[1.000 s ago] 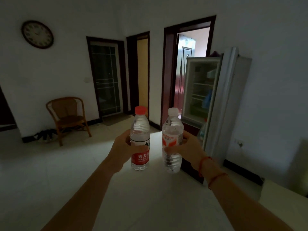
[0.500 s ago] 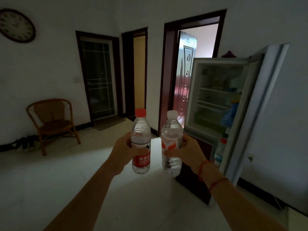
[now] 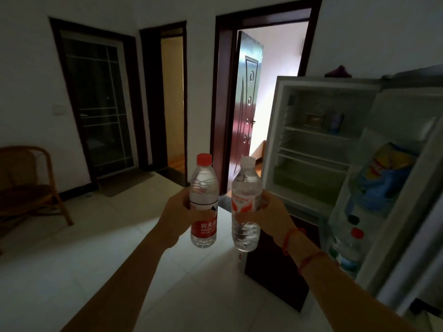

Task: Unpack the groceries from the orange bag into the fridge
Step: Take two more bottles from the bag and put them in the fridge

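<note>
Two bottles [image 3: 204,188] within left grip [image 3: 178,215], right grip [image 3: 269,218].

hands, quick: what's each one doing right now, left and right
Left hand: closed, holding the red-capped bottle.
Right hand: closed, holding the white-capped bottle.

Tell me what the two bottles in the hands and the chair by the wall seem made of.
The red-capped bottle: clear, glossy thin plastic, ribbed see-through wall, red printed label. The white-capped bottle: the same clear plastic, orange-and-white label. The chair: probably rattan or bent cane, brown curved rods; dim light leaves it open.
</note>
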`<move>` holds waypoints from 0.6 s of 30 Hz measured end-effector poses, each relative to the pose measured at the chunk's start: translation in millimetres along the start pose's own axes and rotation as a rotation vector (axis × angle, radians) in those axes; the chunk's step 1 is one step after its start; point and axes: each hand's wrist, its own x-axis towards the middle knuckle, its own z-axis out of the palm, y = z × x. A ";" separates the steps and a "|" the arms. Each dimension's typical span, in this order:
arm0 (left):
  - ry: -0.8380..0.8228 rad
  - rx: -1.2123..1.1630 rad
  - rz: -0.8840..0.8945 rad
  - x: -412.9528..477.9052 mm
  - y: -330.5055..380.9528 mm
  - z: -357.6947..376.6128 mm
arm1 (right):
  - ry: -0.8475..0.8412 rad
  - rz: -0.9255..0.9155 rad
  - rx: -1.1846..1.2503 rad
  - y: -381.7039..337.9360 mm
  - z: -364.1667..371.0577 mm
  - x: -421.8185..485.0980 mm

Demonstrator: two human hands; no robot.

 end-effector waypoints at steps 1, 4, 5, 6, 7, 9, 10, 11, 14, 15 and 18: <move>-0.010 -0.001 0.005 14.4 -3.4 -2.2 | 0.006 0.008 0.009 2.2 2.0 12.6; -0.043 -0.020 0.015 57.3 -15.3 -6.4 | 0.036 0.033 0.023 12.6 6.5 52.4; -0.050 -0.029 0.016 72.1 -19.8 -6.5 | 0.048 0.043 0.032 18.0 7.1 65.5; -0.058 -0.034 0.014 87.0 -25.1 -6.0 | 0.058 0.052 0.041 23.8 7.4 78.5; -0.065 -0.038 0.013 102.7 -30.9 -4.7 | 0.067 0.059 0.048 29.6 7.4 92.0; -0.086 -0.042 0.012 135.6 -42.5 0.4 | 0.086 0.065 0.051 42.3 5.8 119.3; -0.103 -0.043 0.010 153.4 -47.8 4.1 | 0.098 0.069 0.051 48.6 4.4 133.5; -0.121 -0.043 0.007 172.1 -53.0 8.5 | 0.109 0.072 0.049 55.0 1.7 148.0; -0.153 -0.024 0.007 231.5 -69.5 25.2 | 0.144 0.074 0.031 73.0 -10.1 193.9; -0.159 -0.022 0.009 252.7 -74.0 30.5 | 0.161 0.068 0.033 78.7 -15.0 211.2; -0.191 -0.004 0.009 316.8 -82.6 46.9 | 0.194 0.083 0.052 94.6 -30.9 264.3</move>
